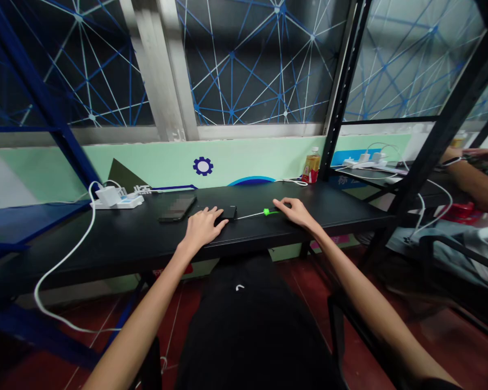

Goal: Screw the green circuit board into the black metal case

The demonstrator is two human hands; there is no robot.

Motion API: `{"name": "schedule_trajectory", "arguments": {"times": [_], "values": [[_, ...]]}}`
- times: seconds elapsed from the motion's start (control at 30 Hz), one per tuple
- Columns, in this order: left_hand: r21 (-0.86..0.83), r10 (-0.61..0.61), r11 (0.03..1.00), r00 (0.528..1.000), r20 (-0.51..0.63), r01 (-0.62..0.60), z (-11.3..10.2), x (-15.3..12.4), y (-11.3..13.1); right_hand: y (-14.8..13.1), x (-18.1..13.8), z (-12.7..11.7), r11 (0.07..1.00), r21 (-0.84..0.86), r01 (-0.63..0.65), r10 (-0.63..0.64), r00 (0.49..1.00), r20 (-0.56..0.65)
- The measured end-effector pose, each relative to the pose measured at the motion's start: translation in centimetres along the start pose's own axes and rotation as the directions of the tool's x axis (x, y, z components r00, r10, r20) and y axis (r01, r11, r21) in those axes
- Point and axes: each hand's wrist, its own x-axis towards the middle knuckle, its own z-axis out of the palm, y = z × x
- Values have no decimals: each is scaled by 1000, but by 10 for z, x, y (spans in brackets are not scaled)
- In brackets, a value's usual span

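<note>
My left hand (204, 225) lies with its fingers spread over the near left part of a flat black rectangular object (229, 212) on the desk; its kind is not clear. Just left of that hand rests a phone-like dark slab (178, 209) with a blurred surface. My right hand (295, 212) is closed, thumb and fingers pinched together, on the right end of a thin white, cord-like item with a bright green piece (267, 212). From the green piece the white line runs left to the black object's edge. My fingers hide the held end.
The black desk (264, 236) reaches the wall. A white power strip (120, 201) with a hanging cable (44, 279) is on the left. At the back right stands a drink bottle (311, 165) beside a white cord (296, 182). Another person's arm (477, 181) shows beyond the black post.
</note>
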Motion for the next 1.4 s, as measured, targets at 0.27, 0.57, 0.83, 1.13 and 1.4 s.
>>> {"name": "schedule_trajectory", "arguments": {"times": [0.27,0.57,0.83,1.13,1.4], "values": [[-12,-1,1000,1000,-8,0,1,0,0,-1,-3,-8,969,235,-77,33,982,185],[8,-9,1000,1000,0,9,0,0,0,1,-1,-1,997,69,-45,45,999,12],[51,11,999,999,-33,-9,-1,-1,2,0,-4,-8,963,262,-55,3,981,194],[65,20,998,999,-41,-17,1,-1,0,1,-1,-5,993,-87,85,-80,995,54],[75,20,997,999,-49,-16,0,-1,1,3,-4,-9,993,109,50,-65,988,138]]}}
